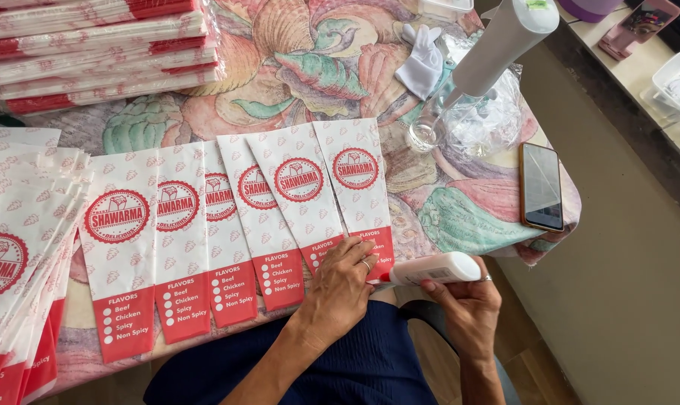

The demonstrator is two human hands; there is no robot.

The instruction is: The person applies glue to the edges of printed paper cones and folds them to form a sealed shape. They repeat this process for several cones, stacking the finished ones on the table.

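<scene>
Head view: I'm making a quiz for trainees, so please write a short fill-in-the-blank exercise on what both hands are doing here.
1. The right hand holds a white ____ by its body.
2. The left hand presses on the red end of a paper ____.
3. The bags lie fanned out, overlapping, on a floral ____.
4. A smartphone lies face up near the table's ____ edge.

Missing words: glue bottle; bag; tablecloth; right

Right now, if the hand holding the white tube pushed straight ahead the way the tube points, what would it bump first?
Probably the left hand, then the red end of the paper bag under it. The right hand aims the tube there.
</scene>
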